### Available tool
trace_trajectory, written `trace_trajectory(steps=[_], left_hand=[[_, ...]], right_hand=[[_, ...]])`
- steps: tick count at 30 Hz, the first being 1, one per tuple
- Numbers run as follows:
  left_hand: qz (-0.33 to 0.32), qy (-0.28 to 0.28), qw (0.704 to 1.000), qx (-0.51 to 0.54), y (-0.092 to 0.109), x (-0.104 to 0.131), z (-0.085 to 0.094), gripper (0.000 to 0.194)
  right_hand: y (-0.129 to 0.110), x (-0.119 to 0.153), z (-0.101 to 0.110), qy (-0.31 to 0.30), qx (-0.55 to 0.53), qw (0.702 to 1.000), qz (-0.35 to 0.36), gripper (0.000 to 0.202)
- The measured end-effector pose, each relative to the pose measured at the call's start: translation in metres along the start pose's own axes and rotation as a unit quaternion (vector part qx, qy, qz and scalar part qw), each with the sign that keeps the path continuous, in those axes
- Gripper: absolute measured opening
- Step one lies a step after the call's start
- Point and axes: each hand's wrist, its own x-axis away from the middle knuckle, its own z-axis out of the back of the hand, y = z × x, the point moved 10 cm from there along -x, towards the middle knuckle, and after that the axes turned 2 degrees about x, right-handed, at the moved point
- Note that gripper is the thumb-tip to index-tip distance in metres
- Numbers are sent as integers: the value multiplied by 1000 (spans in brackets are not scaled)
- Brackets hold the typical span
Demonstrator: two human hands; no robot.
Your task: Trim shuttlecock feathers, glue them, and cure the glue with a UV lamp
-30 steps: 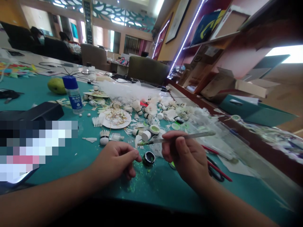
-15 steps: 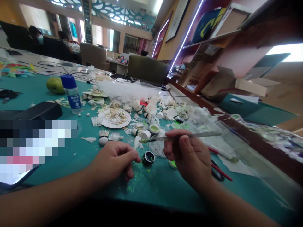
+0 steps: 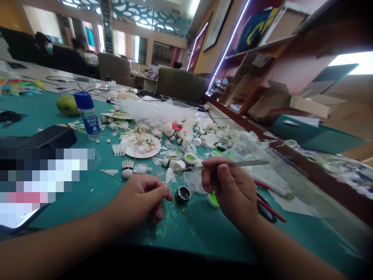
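My right hand (image 3: 229,188) is closed around a slim paintbrush (image 3: 250,163), held nearly level with its green-stained tip pointing left. That tip hovers in line with a white round cap, above and behind a small open jar (image 3: 182,195) with dark contents and a pale rim. Close to the jar's left side is my left hand (image 3: 142,198), its thumb and fingers curled together; whatever they may hold is hidden or too small to name. Beside my right hand lies a bright green lid (image 3: 213,199), partly covered. White feather pieces (image 3: 169,177) lie just behind the jar.
Shuttlecocks (image 3: 127,170) and feathers litter the green tabletop (image 3: 96,249). A white plate (image 3: 155,149) holds wiry gold bits. A blue-capped glue bottle (image 3: 89,120) stands left, near a green fruit (image 3: 67,105). Red-handled scissors (image 3: 274,212) lie right. Cardboard boxes (image 3: 274,105) sit beyond.
My right hand has shifted slightly left and up with the paintbrush, showing more of the green lid. My left hand and the jar look unmoved.
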Motion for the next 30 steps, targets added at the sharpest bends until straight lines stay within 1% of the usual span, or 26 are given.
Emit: trace_trajectory(steps=[3,9,19,25,30], left_hand=[[-2,-5,1000,2,0,-1,0,25],[-4,-6,1000,-11,-1,0,-1,26],[-16,-6,998,-60,2,0,-1,28],[-28,-8,997,-74,5,0,-2,28],[-27,-6,997,-76,2,1,-1,29]], right_hand=[[-2,0,3,13,-4,1000,4,25],[-5,5,-7,-34,8,999,2,24],[-2,4,-9,-38,4,999,1,23],[-2,3,-5,-16,9,1000,-3,23],[-1,1,1,-1,6,1000,-10,24]])
